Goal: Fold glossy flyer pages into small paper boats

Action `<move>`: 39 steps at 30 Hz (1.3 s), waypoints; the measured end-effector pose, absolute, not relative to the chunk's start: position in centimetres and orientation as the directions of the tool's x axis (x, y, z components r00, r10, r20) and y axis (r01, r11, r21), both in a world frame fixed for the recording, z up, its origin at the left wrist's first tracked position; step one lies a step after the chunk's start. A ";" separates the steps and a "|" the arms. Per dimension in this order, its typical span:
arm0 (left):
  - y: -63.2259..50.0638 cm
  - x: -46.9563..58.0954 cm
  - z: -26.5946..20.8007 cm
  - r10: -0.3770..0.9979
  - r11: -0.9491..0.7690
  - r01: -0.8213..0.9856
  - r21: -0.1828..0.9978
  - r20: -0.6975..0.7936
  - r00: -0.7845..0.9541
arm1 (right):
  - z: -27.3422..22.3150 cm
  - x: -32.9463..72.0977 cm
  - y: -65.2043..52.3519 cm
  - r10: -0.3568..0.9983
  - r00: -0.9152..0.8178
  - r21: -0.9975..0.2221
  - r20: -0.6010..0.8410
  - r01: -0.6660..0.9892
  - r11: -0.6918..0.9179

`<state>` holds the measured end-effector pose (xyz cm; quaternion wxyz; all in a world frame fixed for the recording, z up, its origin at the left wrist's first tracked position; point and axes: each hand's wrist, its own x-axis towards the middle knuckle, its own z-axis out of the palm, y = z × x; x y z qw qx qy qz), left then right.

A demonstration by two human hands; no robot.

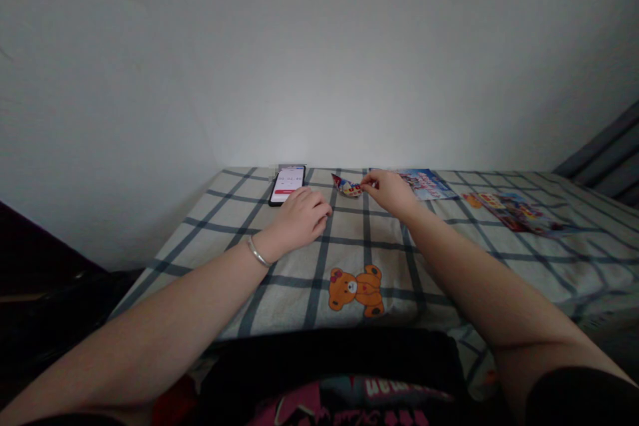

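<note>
A small piece of folded printed paper (347, 188), red, blue and yellow with a pointed left end, is near the back of the cloth-covered table. My right hand (392, 192) pinches its right end between thumb and fingertips. To the left, my left hand (303, 214) rests on the cloth with its fingers loosely bent and nothing visible in them; a silver bangle circles that wrist. Just behind it lies a phone (289, 185), its lit screen showing digits and a red bar, partly covered by the hand.
Beyond my right hand lies a blue printed sheet (432, 185), partly hidden by it. Farther right is another colourful sheet (524, 214). The checked tablecloth (239, 313) carries a printed bear. A pale wall (319, 66) rises behind the table; grey folded fabric (604, 153) borders the right.
</note>
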<state>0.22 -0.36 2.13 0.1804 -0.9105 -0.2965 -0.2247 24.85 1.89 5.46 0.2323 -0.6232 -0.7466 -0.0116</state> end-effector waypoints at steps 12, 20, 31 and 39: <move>-0.1 0.3 1.9 0.440 -0.786 0.587 -0.193 0.493 0.751 | 5.6 24.8 9.6 0.925 -0.105 -0.200 0.365 0.961 0.188; -0.1 0.3 1.7 0.443 -0.788 0.586 -0.190 0.485 0.754 | 5.6 23.5 10.7 0.952 -0.006 -0.164 0.305 0.985 0.059; 0.1 0.2 1.3 0.482 -0.811 0.569 -0.135 0.397 0.781 | 5.1 23.4 10.3 0.952 0.063 -0.337 0.300 0.940 0.044; 0.1 0.1 1.1 0.487 -0.825 0.558 -0.088 0.388 0.782 | 5.7 25.6 9.3 0.949 0.075 -0.318 0.307 0.948 0.028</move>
